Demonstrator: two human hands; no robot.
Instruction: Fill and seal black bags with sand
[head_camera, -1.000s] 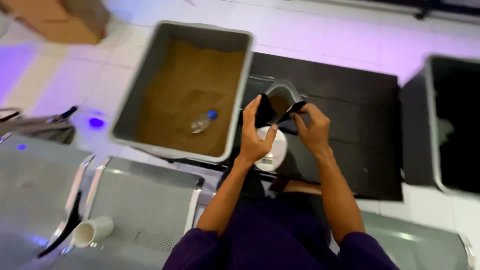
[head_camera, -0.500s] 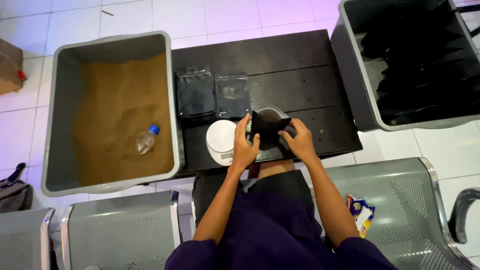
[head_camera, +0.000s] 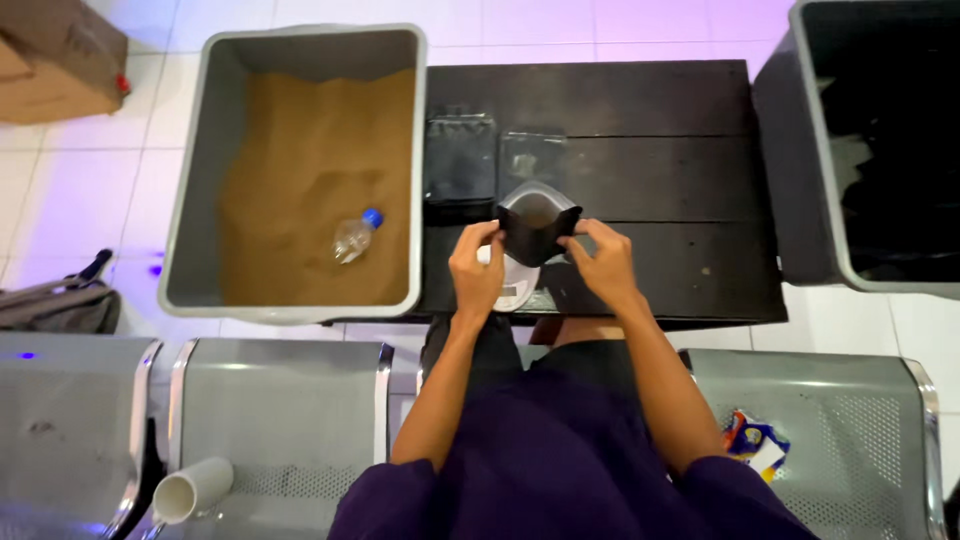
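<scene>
Two grey bins are seen beside a low dark table (head_camera: 650, 130). The grey bin on the left (head_camera: 190, 200) is filled with brown sand-like powder (head_camera: 300, 170), and a clear plastic bottle with a blue cap (head_camera: 356, 236) is lying on this powder, its cap pointed up and to the right in the head view. The grey bin on the right (head_camera: 800, 160) is filled with dark things, which cannot be told clearly.

One small black pouch (head_camera: 536, 226) is held open over the table, just above a small white scale (head_camera: 510, 285). The mouth of the pouch is turned upward toward the camera, so its long axis is standing about upright, and something brown is seen inside it. The pouch is grasped at its left edge by the left hand (head_camera: 476, 272) and at its right edge by the right hand (head_camera: 600, 262); the fingers of both hands are closed on the edges, pulling the mouth wide.

Two more flat dark pouches (head_camera: 462, 160) are laid on the table behind, side by side, just beside the left bin.

A white cup (head_camera: 192, 490) is lying on its side on a metal bench seat (head_camera: 280, 400)
</scene>
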